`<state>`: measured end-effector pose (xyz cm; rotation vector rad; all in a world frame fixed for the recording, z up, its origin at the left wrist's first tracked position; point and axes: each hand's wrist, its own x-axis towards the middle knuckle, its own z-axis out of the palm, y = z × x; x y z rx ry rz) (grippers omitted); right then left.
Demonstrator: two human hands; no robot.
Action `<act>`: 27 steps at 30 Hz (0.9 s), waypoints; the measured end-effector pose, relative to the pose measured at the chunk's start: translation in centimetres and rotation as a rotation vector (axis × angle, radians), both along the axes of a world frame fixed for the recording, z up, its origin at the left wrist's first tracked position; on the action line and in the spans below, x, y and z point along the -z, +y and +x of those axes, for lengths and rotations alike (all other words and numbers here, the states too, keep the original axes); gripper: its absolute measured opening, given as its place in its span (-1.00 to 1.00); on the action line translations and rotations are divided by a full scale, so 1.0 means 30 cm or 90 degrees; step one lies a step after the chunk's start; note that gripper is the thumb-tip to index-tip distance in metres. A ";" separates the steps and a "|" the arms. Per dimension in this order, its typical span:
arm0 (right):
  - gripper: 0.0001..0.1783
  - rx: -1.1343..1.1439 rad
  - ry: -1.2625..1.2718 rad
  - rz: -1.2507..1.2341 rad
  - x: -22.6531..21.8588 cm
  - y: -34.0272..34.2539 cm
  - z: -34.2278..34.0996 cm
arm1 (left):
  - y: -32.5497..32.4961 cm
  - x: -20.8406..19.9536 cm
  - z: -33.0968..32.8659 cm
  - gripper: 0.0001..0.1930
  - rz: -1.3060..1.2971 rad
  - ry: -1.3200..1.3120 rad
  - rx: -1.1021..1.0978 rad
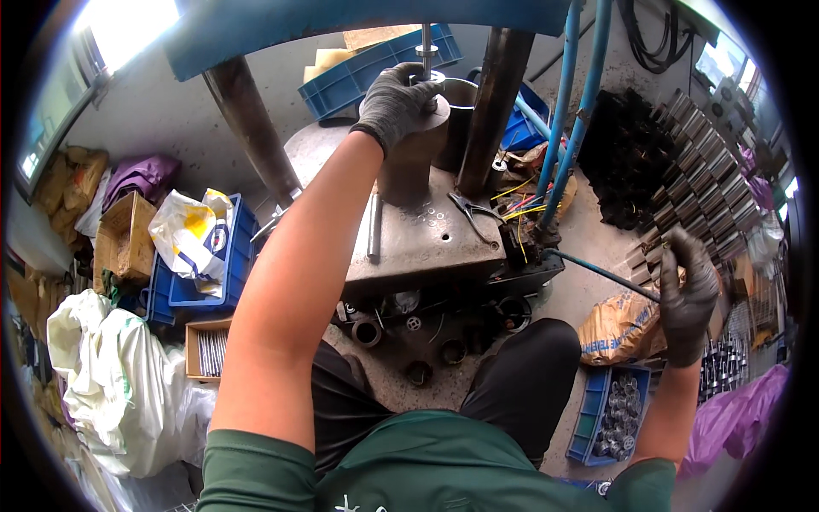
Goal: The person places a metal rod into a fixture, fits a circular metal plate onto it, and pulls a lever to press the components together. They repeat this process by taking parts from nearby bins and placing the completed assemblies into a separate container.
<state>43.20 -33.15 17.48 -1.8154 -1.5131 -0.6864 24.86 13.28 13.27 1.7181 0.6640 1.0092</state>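
Observation:
My left hand [397,107], in a grey glove, reaches forward to the top of a round metal pedestal [413,166] on the press. Its fingers close round a small silver ring-like part [434,78], directly below the vertical steel rod [426,47]. Out to the right is my right hand [689,299], also gloved and raised. Its thumb and fingertips come together; whatever lies between them is too small to make out. A dark lever [601,277] runs from the press toward that hand's thumb side; whether they touch, I cannot tell.
Pliers [474,213] and a loose metal rod [374,226] lie on the press bed [401,266]. Stacked metal tubes [708,162] stand at the right, above a blue bin [589,418] of metal parts. More blue bins [243,247] and white sacks [111,384] fill the left.

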 end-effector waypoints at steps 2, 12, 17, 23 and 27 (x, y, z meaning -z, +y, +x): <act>-0.73 -0.025 0.064 0.062 -0.033 0.089 0.060 | -0.005 -0.006 -0.007 -0.49 -0.014 0.004 0.003; -0.68 0.016 0.098 0.071 -0.139 0.304 0.186 | 0.004 0.015 0.010 -0.44 -0.062 -0.102 0.082; -0.67 0.048 0.056 0.047 -0.142 0.311 0.191 | 0.071 0.063 0.053 -0.45 0.098 0.066 0.008; -0.68 0.087 -0.042 0.007 -0.150 0.280 0.143 | -0.059 0.073 -0.017 -0.54 0.406 0.001 -0.162; -0.70 0.119 -0.044 -0.014 -0.114 0.177 0.123 | -0.313 0.151 -0.092 -0.47 0.468 -0.118 -0.059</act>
